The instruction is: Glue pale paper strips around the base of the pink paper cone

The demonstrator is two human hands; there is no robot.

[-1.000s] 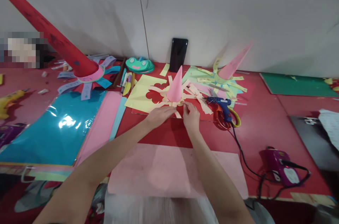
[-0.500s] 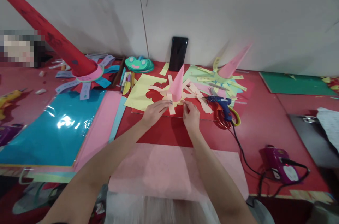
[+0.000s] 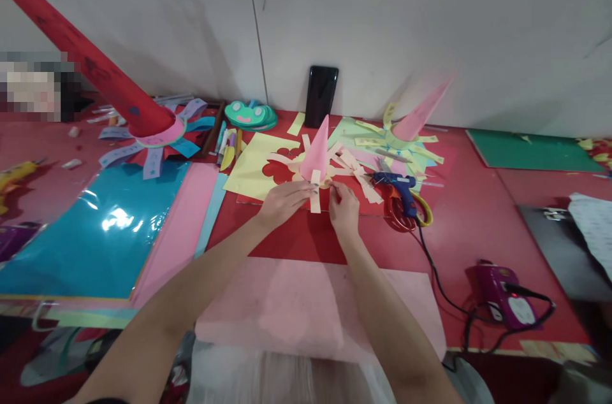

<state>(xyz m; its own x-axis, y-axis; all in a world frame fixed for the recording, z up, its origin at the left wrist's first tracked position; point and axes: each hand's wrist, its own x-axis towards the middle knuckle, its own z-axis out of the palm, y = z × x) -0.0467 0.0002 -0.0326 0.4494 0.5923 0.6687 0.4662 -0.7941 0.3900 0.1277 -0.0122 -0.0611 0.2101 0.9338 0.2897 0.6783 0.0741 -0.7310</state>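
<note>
Wall: grey-white wall point(image 3: 406, 21) with a dark, slightly slanted line point(image 3: 259, 41) and short scuff point(image 3: 264, 0) | Furniture: red tabletop point(image 3: 459, 219) along the wall, its front edge point(image 3: 557, 350) worn pale at lower right | Light: soft sheen on the tabletop, blurred shadows point(image 3: 198, 21) on the wall | Below: dim, floor indistinct
</note>
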